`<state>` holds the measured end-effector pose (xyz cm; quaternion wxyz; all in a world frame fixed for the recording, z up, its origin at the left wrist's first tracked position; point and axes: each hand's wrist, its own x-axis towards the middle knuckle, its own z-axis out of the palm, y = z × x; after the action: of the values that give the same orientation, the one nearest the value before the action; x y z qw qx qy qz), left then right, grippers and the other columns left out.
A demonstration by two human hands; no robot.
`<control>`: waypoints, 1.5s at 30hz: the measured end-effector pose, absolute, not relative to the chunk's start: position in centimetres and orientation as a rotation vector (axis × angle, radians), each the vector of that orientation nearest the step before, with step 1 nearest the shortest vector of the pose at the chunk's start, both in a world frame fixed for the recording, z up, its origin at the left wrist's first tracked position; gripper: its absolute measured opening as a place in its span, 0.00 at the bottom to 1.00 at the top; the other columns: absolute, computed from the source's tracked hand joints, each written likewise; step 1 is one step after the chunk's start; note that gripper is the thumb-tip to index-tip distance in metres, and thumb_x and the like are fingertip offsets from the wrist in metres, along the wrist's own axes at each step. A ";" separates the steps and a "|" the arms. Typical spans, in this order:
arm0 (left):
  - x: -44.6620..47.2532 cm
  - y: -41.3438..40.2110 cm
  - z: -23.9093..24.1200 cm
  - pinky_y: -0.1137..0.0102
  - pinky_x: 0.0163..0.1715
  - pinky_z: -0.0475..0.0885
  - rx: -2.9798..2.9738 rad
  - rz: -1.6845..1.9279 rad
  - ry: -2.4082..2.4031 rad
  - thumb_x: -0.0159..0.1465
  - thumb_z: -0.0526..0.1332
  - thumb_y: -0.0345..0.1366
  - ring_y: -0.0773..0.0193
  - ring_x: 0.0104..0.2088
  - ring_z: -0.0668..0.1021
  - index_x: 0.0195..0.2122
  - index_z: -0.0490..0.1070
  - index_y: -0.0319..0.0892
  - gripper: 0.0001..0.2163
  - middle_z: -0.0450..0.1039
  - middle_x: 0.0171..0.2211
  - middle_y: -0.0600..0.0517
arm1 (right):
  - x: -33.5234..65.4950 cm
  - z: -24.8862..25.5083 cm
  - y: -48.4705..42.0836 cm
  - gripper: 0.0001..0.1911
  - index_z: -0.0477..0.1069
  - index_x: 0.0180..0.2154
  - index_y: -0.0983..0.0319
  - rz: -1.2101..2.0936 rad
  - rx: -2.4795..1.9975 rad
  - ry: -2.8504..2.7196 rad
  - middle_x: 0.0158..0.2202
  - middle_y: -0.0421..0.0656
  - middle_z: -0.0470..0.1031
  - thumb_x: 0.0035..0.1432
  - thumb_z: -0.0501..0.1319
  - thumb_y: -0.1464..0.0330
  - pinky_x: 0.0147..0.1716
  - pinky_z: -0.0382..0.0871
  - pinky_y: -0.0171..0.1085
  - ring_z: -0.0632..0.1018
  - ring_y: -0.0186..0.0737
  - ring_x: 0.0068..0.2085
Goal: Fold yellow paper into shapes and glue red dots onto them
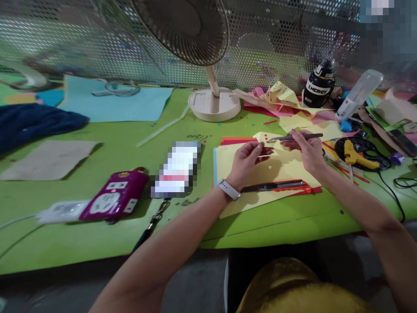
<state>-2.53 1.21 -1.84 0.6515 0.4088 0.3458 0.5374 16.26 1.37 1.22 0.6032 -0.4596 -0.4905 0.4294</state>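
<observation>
My right hand (308, 150) grips a pair of dark tweezers (313, 135), whose pale bent tip points left toward my other hand. Thumb and index finger of my left hand (246, 161) are pinched together close to that tip, with the other fingers curled; whatever small piece they hold, if any, is too small to make out. Beneath both hands lies a stack of coloured paper, with a yellow sheet (228, 163) on top and red and blue edges showing. Tiny red bits (266, 137) dot the paper just past the tweezers. An orange cutter knife (276, 186) rests on the sheet below my hands.
On the green table (176, 234) are a phone (177, 169), a purple power bank (115, 193) and a fan (215, 104). Paper scraps (276, 95), a black bottle (318, 84), a clear bottle (360, 95) and a yellow glue gun (360, 157) with a cord sit to the right.
</observation>
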 end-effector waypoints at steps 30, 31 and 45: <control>-2.3 0.7 -1.6 0.67 0.42 0.77 1.129 1.214 0.751 0.53 0.74 0.52 0.64 0.34 0.83 0.34 0.75 0.42 0.19 0.81 0.31 0.52 | 18.7 1.6 2.5 0.18 0.78 0.44 0.55 0.735 -1.070 -1.768 0.35 0.38 0.79 0.55 0.69 0.54 0.43 0.74 0.39 0.78 0.37 0.37; -2.3 0.8 -1.7 0.67 0.44 0.77 1.100 1.223 0.755 0.52 0.75 0.51 0.64 0.35 0.82 0.34 0.76 0.42 0.19 0.81 0.32 0.52 | 18.5 1.4 2.5 0.18 0.78 0.44 0.55 0.739 -1.062 -1.747 0.34 0.38 0.78 0.55 0.69 0.54 0.42 0.74 0.39 0.78 0.37 0.36; -1.5 0.5 -1.7 0.72 0.35 0.74 0.863 1.282 0.775 0.48 0.78 0.46 0.68 0.31 0.79 0.31 0.79 0.42 0.17 0.81 0.31 0.54 | 15.3 0.7 -0.9 0.09 0.75 0.44 0.54 0.665 -1.022 -1.778 0.39 0.39 0.79 0.63 0.63 0.61 0.41 0.74 0.39 0.78 0.37 0.37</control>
<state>-1.55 0.47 -1.69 0.6493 0.3796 0.3409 0.5641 15.31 -0.85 0.66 0.4732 -0.4175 -0.7266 0.2717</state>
